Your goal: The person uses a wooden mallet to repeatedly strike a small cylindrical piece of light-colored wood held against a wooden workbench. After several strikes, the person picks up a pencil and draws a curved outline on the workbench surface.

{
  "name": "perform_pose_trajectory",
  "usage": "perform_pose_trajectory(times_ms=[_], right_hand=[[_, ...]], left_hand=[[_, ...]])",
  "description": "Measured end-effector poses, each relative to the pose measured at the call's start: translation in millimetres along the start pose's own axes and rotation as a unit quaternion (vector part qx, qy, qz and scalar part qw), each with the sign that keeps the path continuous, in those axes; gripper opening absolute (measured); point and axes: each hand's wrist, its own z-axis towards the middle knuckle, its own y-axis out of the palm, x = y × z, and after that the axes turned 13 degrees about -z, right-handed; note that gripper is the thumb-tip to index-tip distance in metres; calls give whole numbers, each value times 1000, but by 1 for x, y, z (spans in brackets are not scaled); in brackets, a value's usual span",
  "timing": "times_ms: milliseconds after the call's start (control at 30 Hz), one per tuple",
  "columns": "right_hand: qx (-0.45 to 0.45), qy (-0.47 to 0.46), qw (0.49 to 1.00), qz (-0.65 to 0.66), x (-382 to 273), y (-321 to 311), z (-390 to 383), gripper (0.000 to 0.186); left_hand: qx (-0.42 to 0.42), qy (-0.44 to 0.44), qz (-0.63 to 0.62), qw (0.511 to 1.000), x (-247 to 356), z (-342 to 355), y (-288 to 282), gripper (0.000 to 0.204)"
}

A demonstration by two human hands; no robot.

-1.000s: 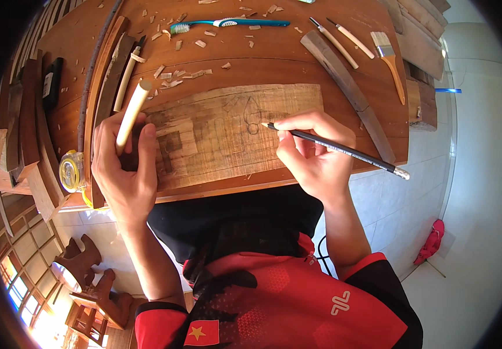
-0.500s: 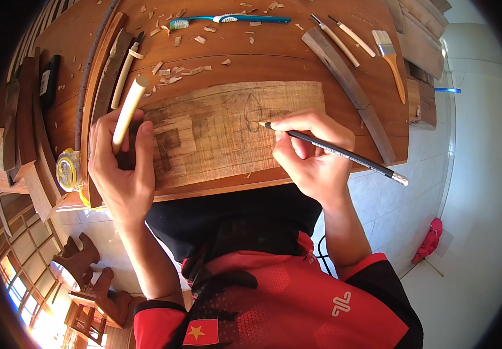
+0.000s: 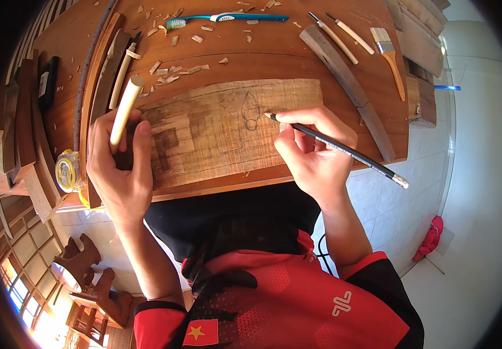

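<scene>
A plank of pale wood point(image 3: 204, 148) lies across the near part of the table, with dark patches at its left and a pencilled looping outline near its right end. My right hand point(image 3: 320, 148) is closed round a black pencil point(image 3: 350, 152) with a white eraser end. The pencil's tip is over the plank, just right of the outline. At the plank's left end, my left hand point(image 3: 120, 168) wraps round a pale round wooden handle point(image 3: 127, 113) that points up. Whatever the handle's lower end carries is hidden by the hand.
A blue toothbrush point(image 3: 227, 18) lies among wood shavings at the back. Carving tools point(image 3: 350, 35), a paintbrush point(image 3: 389, 55) and a curved grey wood strip point(image 3: 347, 87) are at right. A tape measure point(image 3: 69, 170) and wood strips point(image 3: 96, 104) line the left.
My right hand has shifted slightly right, and the pencil tip has moved off the drawn loop, which now shows more fully. My left hand keeps its hold, nearly still.
</scene>
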Motion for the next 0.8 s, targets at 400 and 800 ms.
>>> perform_pose_trajectory(times_ms=[400, 800], right_hand=[[-37, -39, 998, 25, 6, -3, -1, 18], [21, -20, 1000, -4, 4, 1, -2, 21]], left_hand=[[6, 20, 3, 1000, -2, 0, 2, 16], [6, 10, -3, 1000, -2, 0, 1, 17]])
